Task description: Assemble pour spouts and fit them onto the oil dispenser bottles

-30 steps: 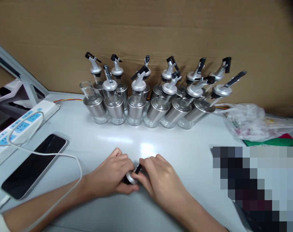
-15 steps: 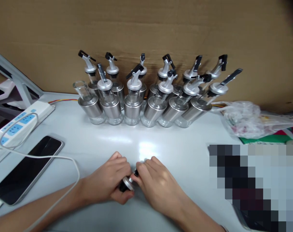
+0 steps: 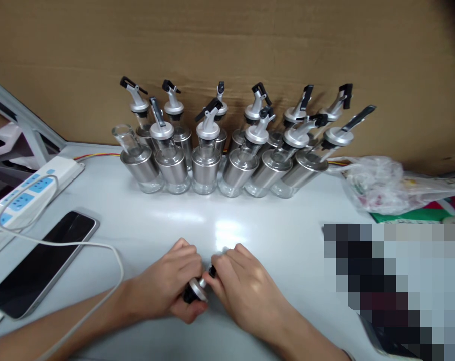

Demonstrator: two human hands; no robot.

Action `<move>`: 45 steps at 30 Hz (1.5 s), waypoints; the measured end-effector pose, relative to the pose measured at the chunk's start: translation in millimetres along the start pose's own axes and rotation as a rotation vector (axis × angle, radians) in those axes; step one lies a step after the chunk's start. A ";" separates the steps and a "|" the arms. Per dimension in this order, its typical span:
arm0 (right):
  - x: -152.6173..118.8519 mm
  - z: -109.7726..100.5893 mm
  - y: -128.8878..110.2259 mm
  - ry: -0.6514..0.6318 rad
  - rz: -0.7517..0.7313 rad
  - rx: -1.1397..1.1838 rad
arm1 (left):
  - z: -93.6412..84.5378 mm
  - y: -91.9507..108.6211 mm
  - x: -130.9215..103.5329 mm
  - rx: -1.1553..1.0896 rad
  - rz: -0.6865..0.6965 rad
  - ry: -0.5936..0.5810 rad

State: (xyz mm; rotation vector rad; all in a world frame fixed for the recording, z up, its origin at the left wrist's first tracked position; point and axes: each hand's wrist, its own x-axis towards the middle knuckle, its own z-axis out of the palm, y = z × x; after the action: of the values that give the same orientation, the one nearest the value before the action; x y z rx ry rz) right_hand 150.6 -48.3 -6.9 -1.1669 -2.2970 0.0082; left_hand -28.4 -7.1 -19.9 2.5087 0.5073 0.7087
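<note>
Low over the table's near side, my left hand (image 3: pixel 169 281) is closed around the base of a pourer spout (image 3: pixel 199 290). This spout has a silver collar, a black stopper below it and a black tip. My right hand (image 3: pixel 246 288) pinches the spout's black tip end between thumb and fingers, which partly hide it. Beyond my hands, glass oil bottles (image 3: pixel 207 168) with brushed metal sleeves stand in two rows. Most carry silver spouts with black flip levers. At the front left, one bottle (image 3: pixel 142 168) shows a bare glass neck.
A phone (image 3: pixel 43 263) lies at the left, with a white cable (image 3: pixel 103 245) crossing it and my left forearm. Behind it sits a white power strip (image 3: pixel 41 183). Clear plastic bags (image 3: pixel 385 185) lie at the right, above a pixelated area. A brown cardboard wall (image 3: pixel 227 45) closes the back.
Both hands keep their grip. The spout has tilted slightly between them, its collar shifting a little downward. The bottles stand as before.
</note>
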 end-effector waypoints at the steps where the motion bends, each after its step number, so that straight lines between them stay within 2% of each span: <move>1: -0.5 0.2 -0.4 -0.006 -0.005 -0.006 | 0.0 0.4 0.1 0.004 0.001 0.003; 27: 3.3 -2.9 -3.4 0.083 -0.041 0.006 | -6.0 2.7 2.3 0.018 0.065 0.003; 32: 6.7 -5.5 -5.4 0.117 0.062 0.095 | -4.3 0.6 2.3 0.003 0.076 0.075; 35: 9.3 -7.7 -4.1 0.151 0.126 0.054 | -4.2 1.3 1.9 -0.011 0.123 0.062; 42: 5.3 -7.3 3.3 0.085 -0.045 -0.103 | -4.9 6.0 1.6 -0.058 0.117 0.015; 45: 1.5 -3.7 4.1 0.059 -0.081 -0.104 | -5.4 7.6 2.4 -0.045 0.132 0.033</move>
State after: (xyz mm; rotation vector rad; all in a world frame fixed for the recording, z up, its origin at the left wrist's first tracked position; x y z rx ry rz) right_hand 154.8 -45.5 -4.1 -1.1086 -2.3145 -0.1762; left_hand -27.9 -10.3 -10.9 2.5091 0.3358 0.8031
